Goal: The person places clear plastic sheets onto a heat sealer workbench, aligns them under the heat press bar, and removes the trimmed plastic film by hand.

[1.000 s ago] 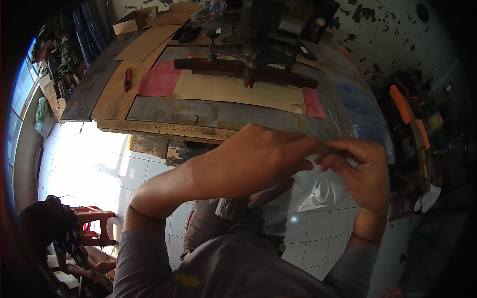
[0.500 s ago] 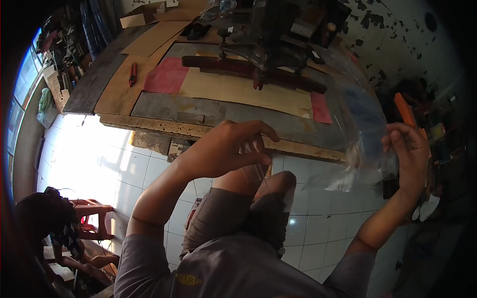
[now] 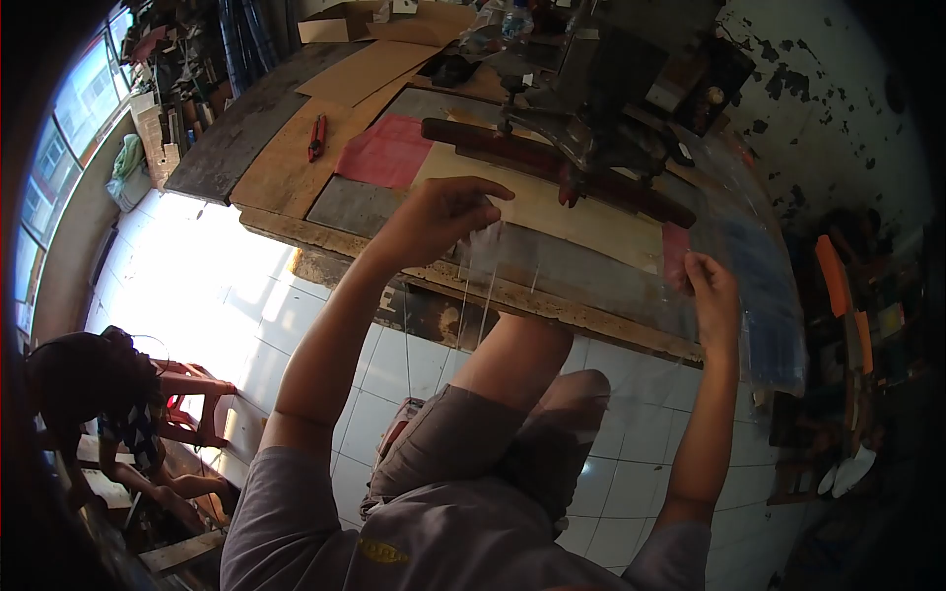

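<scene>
Between my two hands hangs a clear plastic sheet [image 3: 507, 258], thin and hard to make out against the table edge. My left hand [image 3: 445, 219] pinches its left end above the front edge of the worktable. Farther right, my right hand [image 3: 712, 295] has its fingertips closed on the other end, close to a small pink patch [image 3: 675, 248]. Behind the sheet, a pale yellow strip [image 3: 552, 209] lies on the grey table plate, with a larger pink patch [image 3: 384, 153] at its left. A dark machine with a long dark red bar [image 3: 473, 141] stands over the strip.
A red cutter [image 3: 316, 138] lies on brown cardboard [image 3: 271, 163] at the left. Clear plastic sheets [image 3: 774, 345] hang over the table's right end. At lower left another person [image 3: 133, 433] sits near a red stool [image 3: 202, 409]. A bottle [image 3: 515, 22] stands at the back.
My right hand has come left and inward, its fingers closing on the plastic sheet. My left hand has risen toward the table. The plastic now spans both hands, and the view has shifted.
</scene>
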Demonstrator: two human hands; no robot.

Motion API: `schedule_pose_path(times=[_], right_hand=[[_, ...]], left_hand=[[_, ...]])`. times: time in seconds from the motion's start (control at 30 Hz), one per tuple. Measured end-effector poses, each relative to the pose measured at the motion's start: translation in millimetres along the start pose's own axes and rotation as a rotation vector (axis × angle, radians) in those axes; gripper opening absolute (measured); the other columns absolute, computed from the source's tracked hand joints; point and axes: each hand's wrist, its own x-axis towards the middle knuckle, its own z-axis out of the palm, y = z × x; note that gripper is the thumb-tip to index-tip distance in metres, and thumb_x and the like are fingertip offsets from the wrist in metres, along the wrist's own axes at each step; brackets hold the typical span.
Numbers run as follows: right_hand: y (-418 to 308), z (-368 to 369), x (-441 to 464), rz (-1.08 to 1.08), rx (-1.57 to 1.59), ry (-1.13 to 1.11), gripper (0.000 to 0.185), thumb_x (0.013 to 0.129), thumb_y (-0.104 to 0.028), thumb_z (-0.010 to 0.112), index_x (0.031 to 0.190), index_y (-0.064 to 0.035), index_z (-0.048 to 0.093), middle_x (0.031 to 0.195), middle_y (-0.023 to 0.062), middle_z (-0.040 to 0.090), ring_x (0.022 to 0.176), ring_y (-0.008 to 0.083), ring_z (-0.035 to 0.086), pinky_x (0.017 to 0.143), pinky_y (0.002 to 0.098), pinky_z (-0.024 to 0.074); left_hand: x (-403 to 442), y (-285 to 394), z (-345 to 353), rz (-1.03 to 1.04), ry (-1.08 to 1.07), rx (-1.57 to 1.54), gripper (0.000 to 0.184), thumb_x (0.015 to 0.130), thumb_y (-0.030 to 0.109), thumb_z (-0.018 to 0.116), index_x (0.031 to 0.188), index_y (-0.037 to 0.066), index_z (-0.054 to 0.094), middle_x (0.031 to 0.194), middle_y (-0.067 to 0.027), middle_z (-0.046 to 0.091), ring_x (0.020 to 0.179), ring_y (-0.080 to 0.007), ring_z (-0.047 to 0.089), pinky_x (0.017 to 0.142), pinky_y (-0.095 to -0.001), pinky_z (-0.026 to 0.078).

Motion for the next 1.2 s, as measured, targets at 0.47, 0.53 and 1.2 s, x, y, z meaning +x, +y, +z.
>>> schedule_pose_path(times=[0.47, 0.53, 1.2], right_hand=[[84, 35, 31, 0.03, 0.101, 0.005, 0.026, 0.105, -0.023, 0.061, 0.109, 0.0012, 0.069, 0.084, 0.0003, 0.063, 0.076, 0.0085, 0.055, 0.071, 0.0253, 0.0451], [81, 35, 31, 0.028, 0.116, -0.006, 0.027, 0.106, -0.022, 0.06, 0.11, 0.0027, 0.068, 0.083, 0.0008, 0.062, 0.075, 0.0091, 0.054, 0.071, 0.0255, 0.0445], [-29, 46, 7, -0.553, -0.586, -0.119, 0.053, 0.097, -0.037, 0.069, 0.138, -0.005, 0.06, 0.135, 0.0145, 0.063, 0.13, 0.0279, 0.055, 0.11, 0.0401, 0.0395]], left_hand=[[13, -58, 16, 0.007, 0.188, 0.09, 0.029, 0.095, 0.013, 0.073, 0.121, 0.002, 0.065, 0.087, -0.0038, 0.071, 0.077, -0.0092, 0.064, 0.074, -0.0272, 0.051], [14, -63, 19, 0.032, 0.175, 0.013, 0.028, 0.098, 0.013, 0.07, 0.122, 0.002, 0.062, 0.089, -0.0048, 0.072, 0.077, -0.0091, 0.064, 0.074, -0.0274, 0.051], [-10, -7, 31, 0.083, 0.094, -0.046, 0.04, 0.092, 0.009, 0.076, 0.129, 0.003, 0.061, 0.084, -0.0047, 0.074, 0.081, -0.0085, 0.072, 0.076, -0.0255, 0.056]])
